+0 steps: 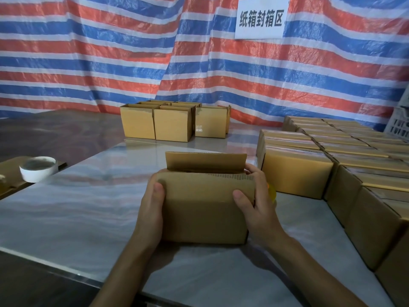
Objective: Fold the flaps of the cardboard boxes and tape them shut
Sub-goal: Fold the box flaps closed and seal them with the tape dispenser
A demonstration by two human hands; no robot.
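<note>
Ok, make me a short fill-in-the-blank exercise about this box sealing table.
The left hand and right hand hold the box, whose far flap stands ____.
The tape roll lies to the box's ____.
The colour of the tape roll is ____.
Missing words: up; left; white.

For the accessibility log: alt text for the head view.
Left hand and right hand grip a cardboard box on a pale table, its far flap upright. A tape roll lies to the left; open boxes stand behind, closed boxes fill the right.
</note>
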